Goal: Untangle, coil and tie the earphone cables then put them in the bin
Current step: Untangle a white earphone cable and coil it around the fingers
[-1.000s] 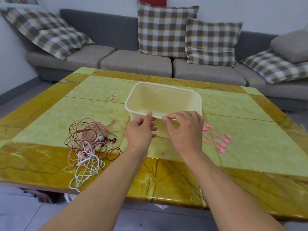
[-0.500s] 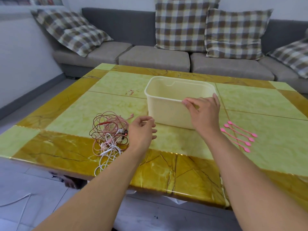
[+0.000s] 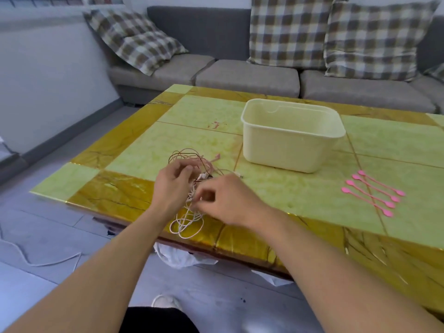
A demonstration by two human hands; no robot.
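Patience is what this first step asks for, in my judgement: find one plug or one earbud end, follow that single cable through the loops, and pull it out gently, because a hard pull would only tighten the knots.

The tangled bundle of thin earphone cables [image 3: 192, 186], with dark red, pale pink and white wires, lies just in front-left of the cream plastic bin [image 3: 292, 138], near the front edge of the table. The dark red and pink loops are on the far side of the bundle; the white loops [image 3: 187, 223] spread toward the table edge.

The left hand [image 3: 171, 186] is over the bundle with its fingers curled down into the wires; whether it really grips a wire I cannot tell. The right hand [image 3: 225, 200] has thumb and fingers brought together at the white part, as if pinching a cable, but blur hides the contact.

The bin looks empty and stands apart from the cables. To the right of the bin, well apart, lie four pink silicone cable ties [image 3: 373, 192] side by side on the green and yellow marble-pattern table [image 3: 300, 193].
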